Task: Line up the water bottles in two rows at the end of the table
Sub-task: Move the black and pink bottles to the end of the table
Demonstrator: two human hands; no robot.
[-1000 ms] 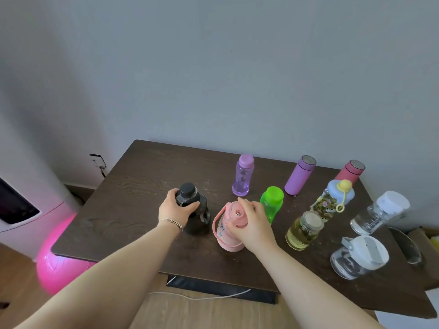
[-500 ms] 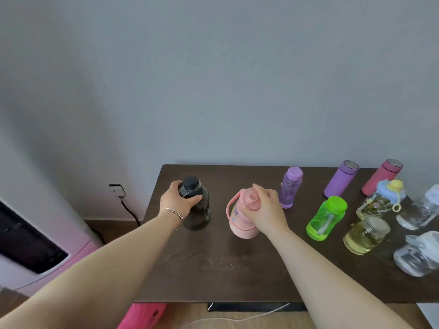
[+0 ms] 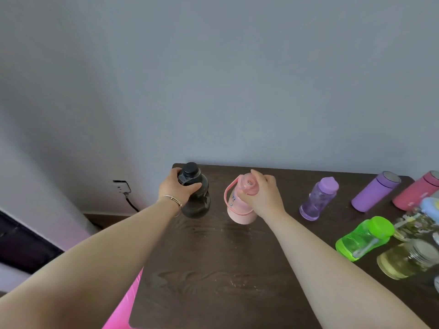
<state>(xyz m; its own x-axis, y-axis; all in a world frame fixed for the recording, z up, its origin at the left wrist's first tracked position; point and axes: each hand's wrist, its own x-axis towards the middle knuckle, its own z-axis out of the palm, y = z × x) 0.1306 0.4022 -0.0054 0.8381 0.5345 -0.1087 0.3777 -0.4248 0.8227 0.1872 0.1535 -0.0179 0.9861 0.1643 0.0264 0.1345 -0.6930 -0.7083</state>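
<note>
My left hand point(image 3: 177, 189) grips the neck of a black bottle point(image 3: 198, 205) that stands near the far left corner of the dark wooden table point(image 3: 213, 269). My right hand point(image 3: 262, 194) holds the top of a pink bottle point(image 3: 237, 207) with a loop handle, just right of the black one. Further right stand a clear purple bottle point(image 3: 319, 201), a purple flask point(image 3: 375, 191) and a pink flask point(image 3: 415, 193) along the wall. A green bottle point(image 3: 364, 237) and a glass jar of yellow liquid point(image 3: 403, 260) sit nearer to me.
A patterned bottle with a blue lid point(image 3: 420, 222) is cut off at the right edge. A wall socket with a cable point(image 3: 122, 187) is left of the table. A pink ball point(image 3: 121, 312) lies below the table's left edge. A white and black appliance point(image 3: 28, 243) stands at the left.
Both hands have carried the black and pink bottles toward the far left end of the table, near the wall. The view has swung left, so the other bottles now sit at the right.
</note>
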